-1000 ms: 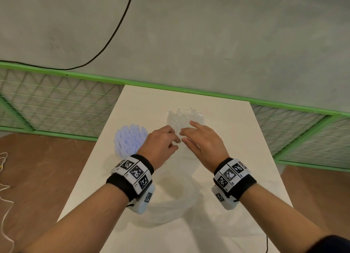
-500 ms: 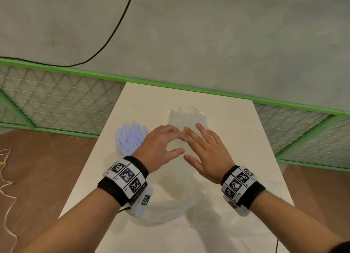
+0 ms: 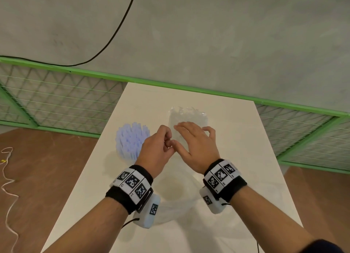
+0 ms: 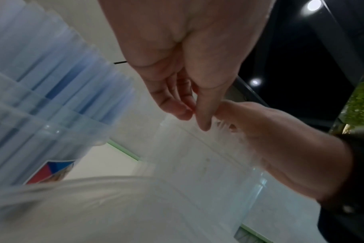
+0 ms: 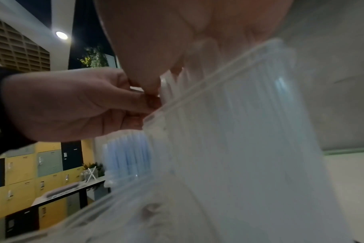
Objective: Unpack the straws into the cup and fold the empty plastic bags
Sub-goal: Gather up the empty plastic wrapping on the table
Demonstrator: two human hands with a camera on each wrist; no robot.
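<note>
I can read no words, brands or numbers anywhere. The bands on my left wrist and right wrist carry black-and-white square code markers, patterns only, with tiny characters beside them too small to make out. The cup of blue straws bears a red, blue and white label near its base, but it is blurred and shows no legible lettering.

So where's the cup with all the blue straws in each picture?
Head: clear plastic cup of blue straws stands left of centre, beside the left hand.
Left wrist: fills the left side.
Right wrist: lower centre-left, below the left hand.
Shared landmark: that left hand.
</note>
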